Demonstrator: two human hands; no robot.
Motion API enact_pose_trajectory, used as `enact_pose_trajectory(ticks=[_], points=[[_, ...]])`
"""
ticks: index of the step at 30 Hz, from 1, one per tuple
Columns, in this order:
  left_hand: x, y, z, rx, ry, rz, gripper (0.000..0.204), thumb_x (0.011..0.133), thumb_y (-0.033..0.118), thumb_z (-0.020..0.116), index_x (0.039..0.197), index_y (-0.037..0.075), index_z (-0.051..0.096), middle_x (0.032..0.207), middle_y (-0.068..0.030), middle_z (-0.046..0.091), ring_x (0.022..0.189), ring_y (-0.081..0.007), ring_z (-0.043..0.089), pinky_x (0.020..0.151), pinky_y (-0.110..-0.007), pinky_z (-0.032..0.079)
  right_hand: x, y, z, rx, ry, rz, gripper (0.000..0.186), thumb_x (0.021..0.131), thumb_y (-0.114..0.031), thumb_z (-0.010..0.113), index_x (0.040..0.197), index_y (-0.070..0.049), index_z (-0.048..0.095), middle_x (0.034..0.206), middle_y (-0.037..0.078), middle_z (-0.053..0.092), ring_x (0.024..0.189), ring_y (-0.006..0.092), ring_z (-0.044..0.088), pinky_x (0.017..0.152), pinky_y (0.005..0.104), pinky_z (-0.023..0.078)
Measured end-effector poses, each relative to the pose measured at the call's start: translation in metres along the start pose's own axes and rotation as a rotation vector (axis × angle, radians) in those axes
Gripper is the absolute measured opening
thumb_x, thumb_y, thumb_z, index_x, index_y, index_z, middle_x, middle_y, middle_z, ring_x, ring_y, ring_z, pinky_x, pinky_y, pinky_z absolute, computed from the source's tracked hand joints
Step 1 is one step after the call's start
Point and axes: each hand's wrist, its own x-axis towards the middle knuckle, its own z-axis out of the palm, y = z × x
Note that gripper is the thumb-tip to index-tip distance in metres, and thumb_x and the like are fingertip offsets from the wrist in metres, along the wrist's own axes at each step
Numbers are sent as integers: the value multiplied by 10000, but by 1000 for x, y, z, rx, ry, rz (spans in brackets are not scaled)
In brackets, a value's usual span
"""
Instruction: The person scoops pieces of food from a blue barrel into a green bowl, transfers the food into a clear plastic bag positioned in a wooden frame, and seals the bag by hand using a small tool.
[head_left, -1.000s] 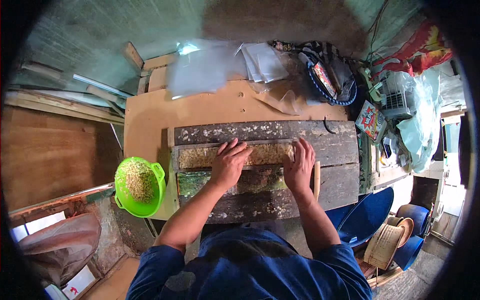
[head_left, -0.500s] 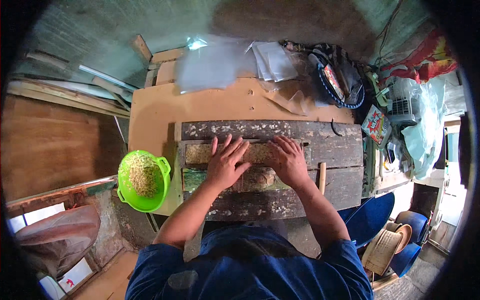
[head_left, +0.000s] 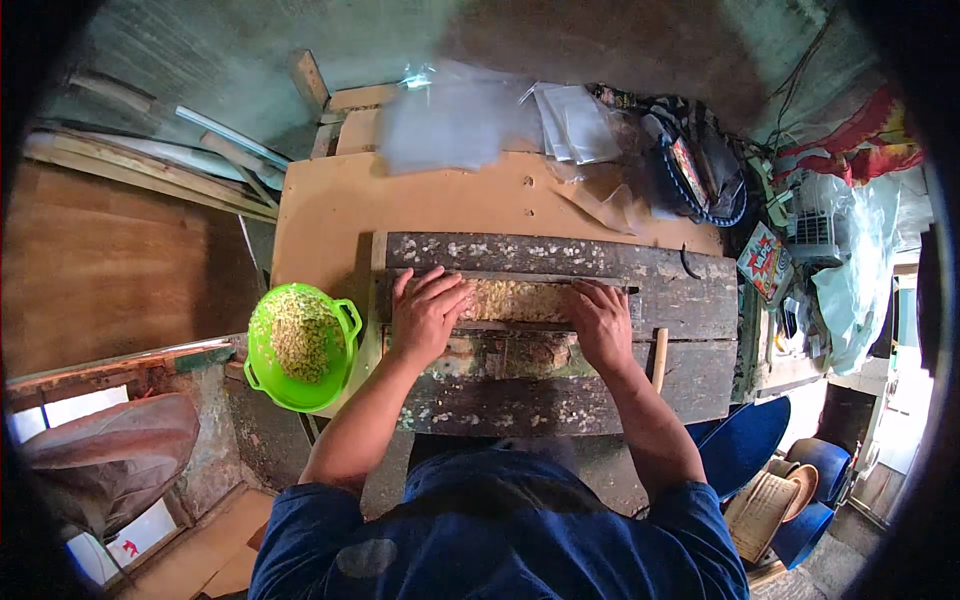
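Observation:
A long, narrow wooden frame (head_left: 540, 326) lies on a dark, worn plank board and holds a layer of pale beans or grains (head_left: 515, 300). Over its left end rests my left hand (head_left: 425, 318), fingers spread and pointing away from me. My right hand (head_left: 602, 328) lies on the right end, fingers stretched out over the beans and thumb partly hidden. Between the two hands the bean layer shows fully. Left of the board, a bright green two-handled colander (head_left: 262, 375) contains a heap of similar loose beans (head_left: 300, 345).
The plank board (head_left: 690, 375) has pale bits stuck to it. A short wooden stick (head_left: 660, 358) and a dark curved piece (head_left: 690, 263) lie on its right side. Clear plastic sheets (head_left: 440, 130) and a dark blue basket (head_left: 735, 210) stand farther back. Blue containers (head_left: 745, 440) are at lower right.
My hands have moved apart, the left toward the left end of the frame and the right toward its right end. More beans show between them. The whole view has shifted slightly.

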Motion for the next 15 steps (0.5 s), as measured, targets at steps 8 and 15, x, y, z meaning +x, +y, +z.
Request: enact_pose_trajectory(ticks=[8, 15], points=[[-2, -10, 3, -117, 43, 29, 157, 868, 163, 679, 1005, 124, 745, 1106, -24, 706, 1146, -213, 612, 1041, -431, 367, -7, 4, -6, 81, -13, 122, 186, 851, -133, 615, 1025, -108, 677, 1088, 70, 654, 1083, 281, 585, 918, 430, 434], [-1, -6, 3, -174, 46, -10, 259, 849, 199, 714, 1097, 124, 719, 1192, -50, 669, 1153, -231, 603, 1010, -422, 399, -10, 8, -20, 57, 52, 218, 327, 806, -75, 658, 1133, -63, 657, 1220, 115, 618, 1195, 341, 528, 1009, 462, 393]])
